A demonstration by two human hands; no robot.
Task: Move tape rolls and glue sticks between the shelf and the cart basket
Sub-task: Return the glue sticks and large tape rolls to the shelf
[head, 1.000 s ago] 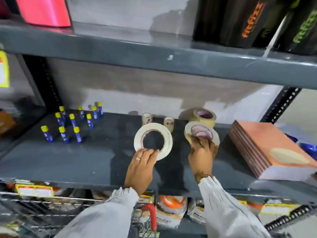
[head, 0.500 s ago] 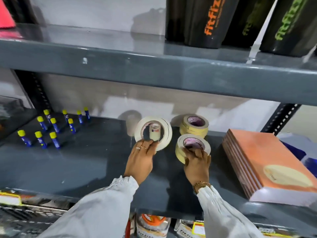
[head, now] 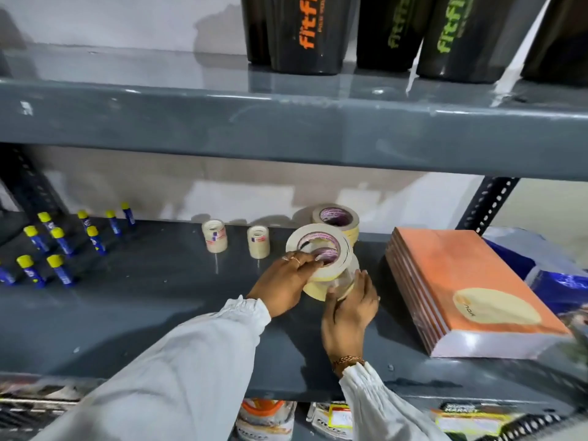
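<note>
On the grey shelf [head: 159, 300], my left hand [head: 283, 281] grips a thin white tape roll [head: 318, 241] and lays it tilted on top of a thicker cream tape roll [head: 321, 289]. My right hand [head: 350, 307] holds that cream roll from the front. Behind them stands another stack of cream tape rolls [head: 337, 219]. Two small clear tape rolls [head: 215, 235] [head: 258, 241] stand upright to the left. Several blue glue sticks [head: 60, 240] with yellow caps stand at the far left of the shelf.
A stack of orange-covered notebooks [head: 471, 288] lies right of the tape. A blue bag [head: 547, 268] sits at the far right. Black bottles [head: 305, 30] line the shelf above. Packaged goods [head: 264, 418] show on the shelf below.
My left hand carried the thin white roll to the right and set it onto the cream roll. My right hand slid from the cream roll's top to its front. The view tilted upward.
</note>
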